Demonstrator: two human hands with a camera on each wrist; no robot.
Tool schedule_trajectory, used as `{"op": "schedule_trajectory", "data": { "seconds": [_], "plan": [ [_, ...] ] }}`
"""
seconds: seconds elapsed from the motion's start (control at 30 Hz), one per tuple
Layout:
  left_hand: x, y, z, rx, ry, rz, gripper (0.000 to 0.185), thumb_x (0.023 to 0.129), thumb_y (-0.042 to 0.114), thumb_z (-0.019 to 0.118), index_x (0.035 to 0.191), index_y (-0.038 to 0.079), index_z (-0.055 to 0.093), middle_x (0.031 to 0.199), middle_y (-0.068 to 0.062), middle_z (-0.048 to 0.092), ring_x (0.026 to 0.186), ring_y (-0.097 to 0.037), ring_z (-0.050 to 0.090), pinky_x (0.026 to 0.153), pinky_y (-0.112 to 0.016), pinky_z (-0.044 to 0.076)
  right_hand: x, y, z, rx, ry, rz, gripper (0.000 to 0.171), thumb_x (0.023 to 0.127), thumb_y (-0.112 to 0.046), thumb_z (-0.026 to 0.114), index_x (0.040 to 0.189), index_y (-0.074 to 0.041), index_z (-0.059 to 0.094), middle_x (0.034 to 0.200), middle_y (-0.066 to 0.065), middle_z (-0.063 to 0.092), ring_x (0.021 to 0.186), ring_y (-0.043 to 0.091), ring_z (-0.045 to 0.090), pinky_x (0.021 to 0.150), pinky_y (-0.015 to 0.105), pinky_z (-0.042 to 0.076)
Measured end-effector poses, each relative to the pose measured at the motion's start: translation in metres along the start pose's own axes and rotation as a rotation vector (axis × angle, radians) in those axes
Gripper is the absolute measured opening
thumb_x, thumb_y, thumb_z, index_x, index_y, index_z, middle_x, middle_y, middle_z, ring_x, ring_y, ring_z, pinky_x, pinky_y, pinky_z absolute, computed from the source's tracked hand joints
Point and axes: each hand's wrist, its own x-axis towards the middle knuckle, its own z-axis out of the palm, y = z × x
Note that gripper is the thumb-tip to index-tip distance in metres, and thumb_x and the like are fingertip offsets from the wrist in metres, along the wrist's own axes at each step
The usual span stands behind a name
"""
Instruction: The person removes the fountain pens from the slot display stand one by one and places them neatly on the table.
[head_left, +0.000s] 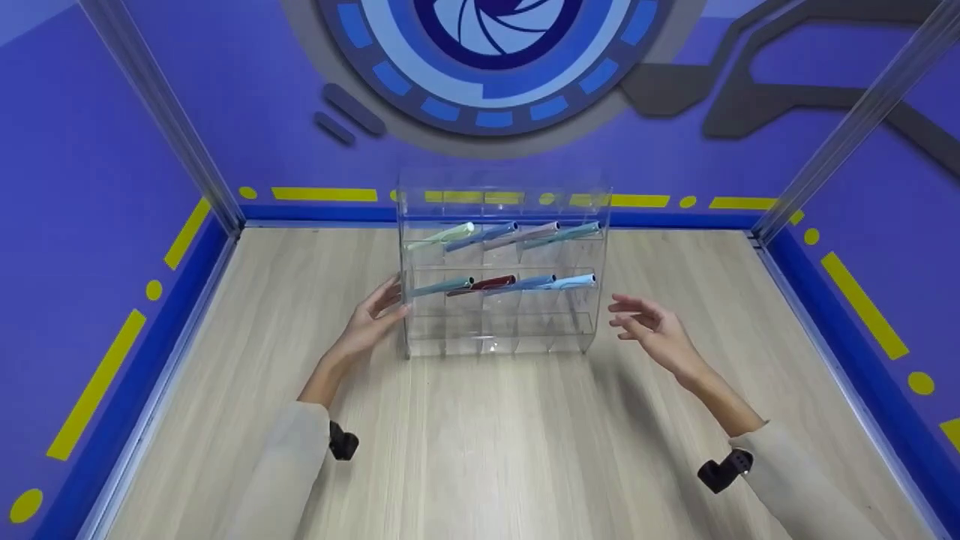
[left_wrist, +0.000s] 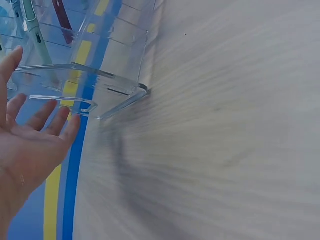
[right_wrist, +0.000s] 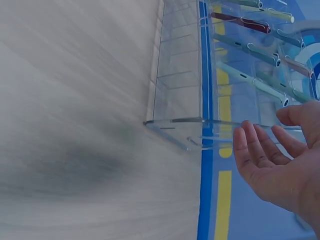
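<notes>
Two hands flank a clear pen rack near the table's far edge.

The clear rack (head_left: 501,274) stands upright on the wooden table (head_left: 480,450), about midway along its far edge, with eight pens (head_left: 517,283) slanting in its upper two rows (the bottom row looks bare). The left hand (head_left: 373,319) has its fingers straight and spread at the rack's left wall, touching it or just short of it; the right hand (head_left: 651,330) hovers near the right wall, fingers loosely spread, holding nothing. I judge the main risk to be tipping: a one-sided push from the left hand could slide or topple the light rack and spill the pens. The rack's transparent walls are hard to trace, both wrist views are motion-blurred, and actual contact on the left cannot be confirmed.
</notes>
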Motion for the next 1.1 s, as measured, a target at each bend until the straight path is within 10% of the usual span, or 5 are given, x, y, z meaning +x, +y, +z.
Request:
{"op": "schedule_trajectory", "data": {
  "seconds": [0.13,0.37,0.77,1.1],
  "plan": [
    [0.003,-0.006,0.002,-0.064,0.023,-0.028,0.065,0.106,0.021,0.059,0.162,0.012,0.028,0.167,-0.013,0.029,0.156,-0.033,0.025,0.127,-0.047,0.03,0.006,-0.002,0.007,0.046,0.006,-0.005,0.043,0.105,-0.006,0.058,0.144,0.007,0.05,0.132,0.019,0.064,0.106,0.001,0.068,0.088,0.02,0.06],
    [0.002,-0.008,0.009,-0.247,0.028,-0.044,0.066,0.106,0.013,0.056,0.163,0.013,0.023,0.168,-0.014,0.025,0.157,-0.032,0.026,0.128,-0.044,0.027,0.016,-0.004,0.022,0.102,0.054,-0.001,0.04,0.104,-0.004,0.057,0.143,0.005,0.052,0.131,0.006,0.065,0.106,0.006,0.07,0.088,0.022,0.06],
    [0.01,-0.011,0.014,-0.344,-0.02,-0.085,0.076,0.106,0.023,0.058,0.165,0.035,0.012,0.174,-0.001,0.007,0.162,-0.023,0.007,0.132,-0.042,0.011,0.042,-0.009,0.035,0.207,0.015,0.015,0.055,0.104,-0.001,0.054,0.155,0.002,0.036,0.156,0.025,0.043,0.107,0.002,0.071,0.091,0.021,0.059],
    [0.006,-0.02,0.017,-0.276,-0.012,-0.173,0.069,0.107,0.039,0.053,0.165,0.034,0.015,0.174,0.003,0.01,0.162,-0.021,0.001,0.132,-0.046,0.002,0.054,-0.005,0.051,0.325,-0.021,0.059,0.044,0.106,-0.01,0.057,0.146,0.005,0.047,0.125,0.009,0.068,0.112,0.02,0.072,0.094,0.031,0.061]
  ]
}}
